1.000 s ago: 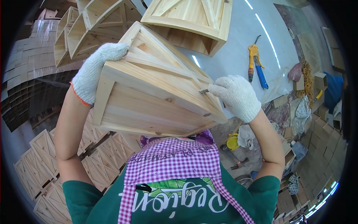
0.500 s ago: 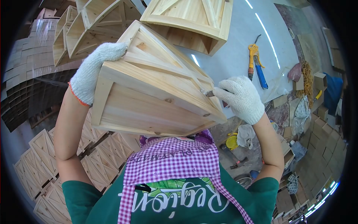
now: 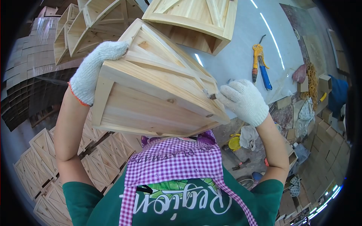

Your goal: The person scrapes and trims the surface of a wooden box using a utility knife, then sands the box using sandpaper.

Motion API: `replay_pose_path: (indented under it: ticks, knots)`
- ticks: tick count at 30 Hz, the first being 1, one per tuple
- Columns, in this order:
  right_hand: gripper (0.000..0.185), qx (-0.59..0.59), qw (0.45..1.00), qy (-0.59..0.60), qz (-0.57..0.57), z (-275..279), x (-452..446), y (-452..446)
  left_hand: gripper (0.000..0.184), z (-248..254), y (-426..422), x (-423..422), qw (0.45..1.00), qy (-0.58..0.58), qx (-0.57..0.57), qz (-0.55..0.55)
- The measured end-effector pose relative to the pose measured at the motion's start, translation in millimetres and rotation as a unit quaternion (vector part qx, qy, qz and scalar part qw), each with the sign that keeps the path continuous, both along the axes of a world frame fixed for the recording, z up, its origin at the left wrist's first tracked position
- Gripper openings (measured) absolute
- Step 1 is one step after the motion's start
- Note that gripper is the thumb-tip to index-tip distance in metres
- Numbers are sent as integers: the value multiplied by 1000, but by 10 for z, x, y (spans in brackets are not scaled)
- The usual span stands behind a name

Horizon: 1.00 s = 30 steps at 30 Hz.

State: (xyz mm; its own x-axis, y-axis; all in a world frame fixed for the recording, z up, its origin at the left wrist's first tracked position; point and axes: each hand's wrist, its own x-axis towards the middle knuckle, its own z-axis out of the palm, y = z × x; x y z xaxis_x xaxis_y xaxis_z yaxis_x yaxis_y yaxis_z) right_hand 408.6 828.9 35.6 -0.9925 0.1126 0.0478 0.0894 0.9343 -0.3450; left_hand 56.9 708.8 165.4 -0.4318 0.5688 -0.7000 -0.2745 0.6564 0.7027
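Observation:
A pale wooden crate (image 3: 147, 109) with crossed slats on its upper face is tilted in front of my apron. My left hand (image 3: 98, 67), in a white knitted glove, is wrapped round the crate's far left edge. In my gloved right hand (image 3: 245, 101) is a small putty knife (image 3: 209, 95), mostly hidden by the fingers. Its short, stained metal blade touches the slatted face near the right end, where the slats meet the frame. A second wooden crate (image 3: 192, 19) stands just beyond, its open side facing me.
On the grey tabletop (image 3: 281, 81) lie an orange air blow gun (image 3: 257, 56) and its blue handle part (image 3: 265, 77). More crates (image 3: 102, 26) are stacked at the far left, and several slatted panels (image 3: 102, 162) stand below left. A yellow container (image 3: 234, 143) and plastic bag (image 3: 249, 136) are low right.
My right hand has turned slightly and shifted a little down, with the blade staying at nearly the same spot on the crate. My left hand keeps its hold.

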Motion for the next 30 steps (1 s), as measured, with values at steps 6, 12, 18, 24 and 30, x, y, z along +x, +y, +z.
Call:
replay_pose_path:
  ticks: [6, 12, 18, 24, 30]
  knots:
    - [32, -113, 991, 21, -71, -157, 165, 10, 31, -30, -32, -55, 999, -23, 24, -7]
    - [29, -149, 981, -46, -111, -48, 2, -14, 29, 0, -1, -70, 999, -41, 6, -23]
    - [28, -91, 987, -93, -97, 49, -169, 78, 30, 0, 1, -75, 998, -59, -2, -18]
    - [27, -72, 993, -55, -71, 28, -235, 146, 33, -32, -29, -60, 1000, -20, 14, -10]
    - [37, -117, 990, 30, -75, -41, -123, 136, 42, -66, -57, -69, 999, 23, 33, -5]
